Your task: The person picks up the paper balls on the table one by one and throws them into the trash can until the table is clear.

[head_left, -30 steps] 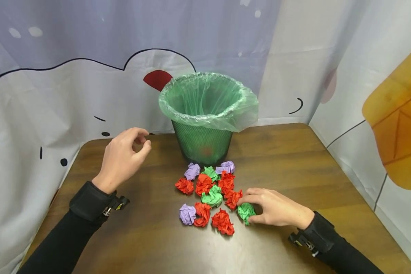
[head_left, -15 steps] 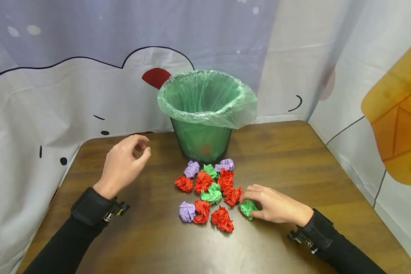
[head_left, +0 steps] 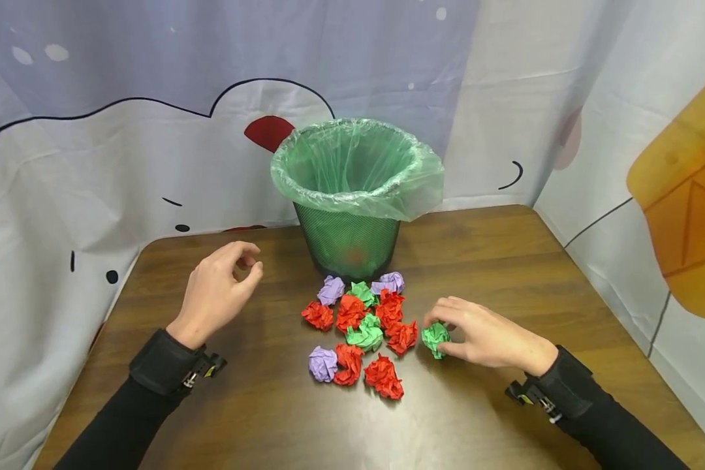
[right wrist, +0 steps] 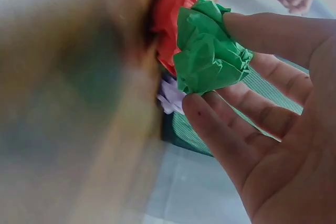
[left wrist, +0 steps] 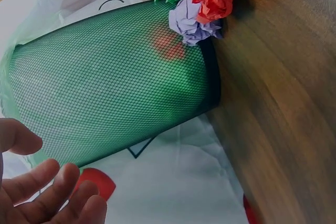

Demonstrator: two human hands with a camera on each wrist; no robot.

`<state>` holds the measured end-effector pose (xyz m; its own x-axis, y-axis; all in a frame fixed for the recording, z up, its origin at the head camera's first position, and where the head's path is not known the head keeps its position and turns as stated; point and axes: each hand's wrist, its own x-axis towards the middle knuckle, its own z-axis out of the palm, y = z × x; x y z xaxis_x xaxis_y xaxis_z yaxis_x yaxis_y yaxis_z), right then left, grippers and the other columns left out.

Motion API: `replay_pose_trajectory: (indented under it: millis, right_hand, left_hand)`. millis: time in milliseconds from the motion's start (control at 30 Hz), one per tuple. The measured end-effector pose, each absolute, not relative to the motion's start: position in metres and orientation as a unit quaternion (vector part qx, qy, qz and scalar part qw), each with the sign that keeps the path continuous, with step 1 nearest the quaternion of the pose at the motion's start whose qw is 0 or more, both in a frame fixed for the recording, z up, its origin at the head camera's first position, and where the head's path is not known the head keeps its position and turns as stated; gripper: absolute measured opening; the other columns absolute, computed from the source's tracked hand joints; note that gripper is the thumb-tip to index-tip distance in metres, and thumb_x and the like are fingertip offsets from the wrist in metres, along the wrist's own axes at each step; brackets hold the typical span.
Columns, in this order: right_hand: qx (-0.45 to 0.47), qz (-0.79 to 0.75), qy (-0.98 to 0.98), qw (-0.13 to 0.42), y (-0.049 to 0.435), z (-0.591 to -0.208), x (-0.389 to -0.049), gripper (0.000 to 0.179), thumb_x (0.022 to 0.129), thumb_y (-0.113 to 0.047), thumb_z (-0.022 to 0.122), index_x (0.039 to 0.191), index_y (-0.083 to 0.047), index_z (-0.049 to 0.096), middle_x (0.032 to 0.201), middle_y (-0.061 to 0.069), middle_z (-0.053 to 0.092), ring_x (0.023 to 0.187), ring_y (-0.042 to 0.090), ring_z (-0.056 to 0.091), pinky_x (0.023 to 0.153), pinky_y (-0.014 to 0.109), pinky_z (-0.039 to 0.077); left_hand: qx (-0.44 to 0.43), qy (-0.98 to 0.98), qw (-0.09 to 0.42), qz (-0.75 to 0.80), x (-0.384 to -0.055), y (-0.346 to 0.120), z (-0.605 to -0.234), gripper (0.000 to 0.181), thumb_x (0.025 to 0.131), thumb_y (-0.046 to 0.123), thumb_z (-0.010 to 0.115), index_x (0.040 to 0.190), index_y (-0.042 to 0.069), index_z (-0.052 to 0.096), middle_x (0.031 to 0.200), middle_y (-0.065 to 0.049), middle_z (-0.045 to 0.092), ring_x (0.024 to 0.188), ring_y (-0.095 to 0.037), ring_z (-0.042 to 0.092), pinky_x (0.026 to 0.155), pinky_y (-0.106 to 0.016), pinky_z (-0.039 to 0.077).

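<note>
My right hand [head_left: 484, 333] pinches a green crumpled paper ball [head_left: 435, 339] between thumb and fingers, just right of the other balls. In the right wrist view that green ball [right wrist: 210, 51] sits at the fingertips, with a red ball behind it. My left hand [head_left: 217, 290] is held at the left of the bin, its fingers loosely curved and nothing in them. A black mesh waste bin [head_left: 349, 241] with a green plastic liner [head_left: 420, 183] stands at the back. Through the mesh shows a blurred reddish patch [left wrist: 169, 43].
In front of the bin lie several crumpled paper balls: red ones such as the nearest red ball [head_left: 384, 376], a green ball [head_left: 365, 333] mid-cluster and a purple ball [head_left: 323, 363] at the left. The wooden table [head_left: 258, 411] meets a printed curtain [head_left: 153, 150] behind.
My right hand has drawn the green ball slightly up and to the right, away from the red ball beside it. The left hand has dropped a little in the head view.
</note>
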<state>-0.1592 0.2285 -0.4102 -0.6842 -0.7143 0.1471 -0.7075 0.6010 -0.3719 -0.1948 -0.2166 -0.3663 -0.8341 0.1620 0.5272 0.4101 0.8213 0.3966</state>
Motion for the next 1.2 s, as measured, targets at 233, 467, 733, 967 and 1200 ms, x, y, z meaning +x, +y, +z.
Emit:
replay_pose_trajectory:
  millis: [233, 467, 733, 967, 1200]
  right_hand:
    - [-0.405, -0.21, 0.889, -0.04, 0.238, -0.37, -0.171, 0.036, 0.084, -0.022, 0.082, 0.115, -0.023, 0.064, 0.111, -0.015, 0.059, 0.101, 0.003, 0.055, 0.084, 0.032, 0.053]
    - [-0.436, -0.214, 0.865, -0.129, 0.245, -0.318, -0.186, 0.042, 0.078, -0.01, 0.086, 0.115, -0.014, 0.066, 0.11, -0.009, 0.062, 0.097, 0.004, 0.059, 0.081, 0.024, 0.053]
    - [-0.456, -0.212, 0.837, -0.215, 0.24, -0.249, -0.204, 0.05, 0.072, -0.001, 0.087, 0.117, -0.008, 0.067, 0.109, -0.002, 0.066, 0.095, 0.007, 0.062, 0.084, 0.014, 0.049]
    - [-0.462, -0.205, 0.827, -0.247, 0.229, -0.215, -0.22, 0.048, 0.073, 0.001, 0.087, 0.116, -0.005, 0.067, 0.109, 0.004, 0.068, 0.099, 0.011, 0.06, 0.082, 0.013, 0.047]
    - [-0.453, -0.196, 0.828, -0.266, 0.22, -0.191, -0.236, 0.047, 0.076, 0.0, 0.085, 0.119, -0.005, 0.066, 0.111, 0.006, 0.069, 0.097, 0.014, 0.06, 0.082, 0.014, 0.044]
  left_hand:
    - [-0.159, -0.926, 0.227, -0.256, -0.19, -0.214, -0.374, 0.017, 0.093, 0.019, 0.063, 0.108, 0.014, 0.068, 0.092, 0.001, 0.065, 0.08, -0.018, 0.063, 0.07, -0.038, 0.05]
    - [-0.156, -0.928, 0.22, -0.255, -0.184, -0.215, -0.378, 0.017, 0.093, 0.021, 0.062, 0.108, 0.014, 0.068, 0.091, 0.001, 0.064, 0.081, -0.02, 0.064, 0.07, -0.038, 0.049]
    - [-0.154, -0.931, 0.216, -0.25, -0.182, -0.217, -0.379, 0.016, 0.094, 0.021, 0.062, 0.107, 0.014, 0.068, 0.09, 0.001, 0.064, 0.079, -0.02, 0.063, 0.07, -0.038, 0.049]
    - [-0.157, -0.934, 0.202, -0.247, -0.18, -0.216, -0.385, 0.016, 0.094, 0.021, 0.062, 0.108, 0.014, 0.067, 0.091, -0.001, 0.065, 0.078, -0.019, 0.062, 0.069, -0.037, 0.048]
    - [-0.16, -0.934, 0.202, -0.248, -0.18, -0.214, -0.388, 0.016, 0.094, 0.021, 0.063, 0.107, 0.014, 0.067, 0.09, 0.002, 0.064, 0.079, -0.02, 0.063, 0.069, -0.037, 0.048]
